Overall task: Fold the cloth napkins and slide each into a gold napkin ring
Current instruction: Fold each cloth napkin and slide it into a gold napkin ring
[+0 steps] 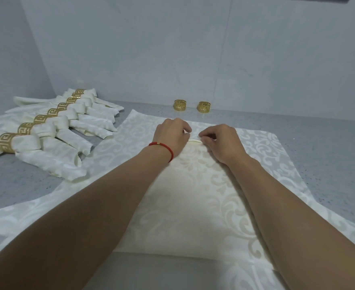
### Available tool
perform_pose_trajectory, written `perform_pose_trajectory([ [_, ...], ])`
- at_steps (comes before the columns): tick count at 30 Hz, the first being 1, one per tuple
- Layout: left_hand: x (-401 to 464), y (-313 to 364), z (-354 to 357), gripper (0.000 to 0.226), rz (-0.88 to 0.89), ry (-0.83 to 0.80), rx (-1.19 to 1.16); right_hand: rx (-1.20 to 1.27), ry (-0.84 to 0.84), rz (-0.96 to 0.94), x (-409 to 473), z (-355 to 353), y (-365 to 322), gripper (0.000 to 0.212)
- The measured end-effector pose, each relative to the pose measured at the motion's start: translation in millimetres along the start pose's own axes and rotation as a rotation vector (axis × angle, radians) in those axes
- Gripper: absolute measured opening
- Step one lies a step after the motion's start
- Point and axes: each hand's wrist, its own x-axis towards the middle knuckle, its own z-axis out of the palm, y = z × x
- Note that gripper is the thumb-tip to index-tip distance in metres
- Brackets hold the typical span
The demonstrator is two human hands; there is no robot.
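both hands meet at the far edge of the folded napkin lying lengthwise toward the person on the surface, left hand and right hand each in a pinching grip on its small raised fold, two gold rings waiting beyond, untouched.

Grey speckled countertop, running up against a pale wall. Lying directly on it:
- big cream patterned napkin spread flat in the middle, near part folded over onto itself, far fold edge bunched up.
- row of folded napkins on the left, laid side by side and overlapping, each through a gold ring.
- two loose gold rings standing at the back by the wall, near each other, apart from the flat napkin.
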Motion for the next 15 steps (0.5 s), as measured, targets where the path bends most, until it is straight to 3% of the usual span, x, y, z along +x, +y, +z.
perform_pose_trajectory([
  [4, 3, 2, -3, 0.029, 0.045, -0.068, 0.135, -0.171, -0.027, -0.076, 3, -1, -2, 0.016],
  [9, 1, 5, -7, 0.012, 0.195, -0.052, 0.375, -0.453, -0.054, -0.233, 2, -8, -14, 0.015],
  [12, -2, 8, -9, 0.026, 0.324, -0.002, 0.518, -0.488, -0.089, -0.270, 1, -13, -19, 0.020],
  [15, -4, 13, -17, 0.034, 0.339, -0.113, 0.563, -0.485, -0.191, -0.225, -1, -20, -23, 0.019],
])
